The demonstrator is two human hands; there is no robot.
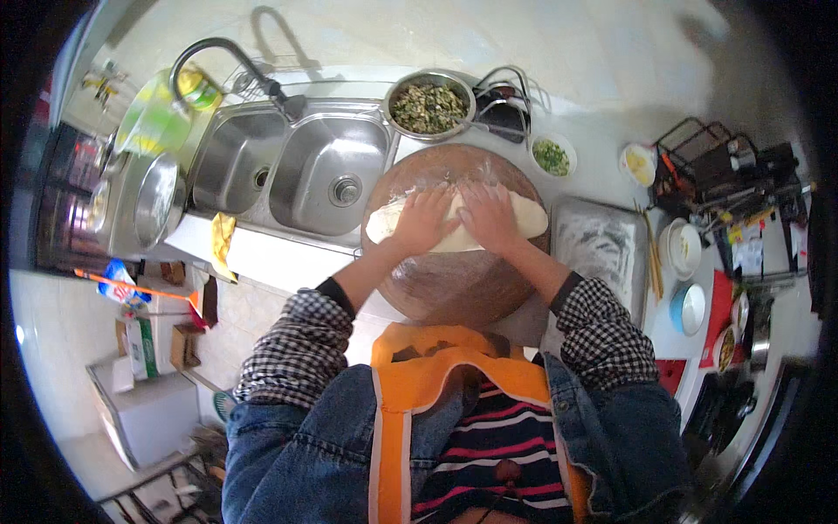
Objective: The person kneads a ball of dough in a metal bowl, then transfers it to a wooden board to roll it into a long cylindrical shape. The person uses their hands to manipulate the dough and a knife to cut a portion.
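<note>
A long piece of pale dough lies crosswise on a round wooden board dusted with flour. My left hand presses flat on the dough left of its middle, fingers pointing away from me. Beside it my right hand rests on the dough just right of the middle, and the two thumbs are close together. Neither hand is closed around the dough. Both ends of the dough stick out past my hands.
Behind the board stand a steel bowl of chopped filling and a bowl of chopped greens. A double steel sink is at the left. At the right are a floured metal tray, chopsticks and a blue bowl.
</note>
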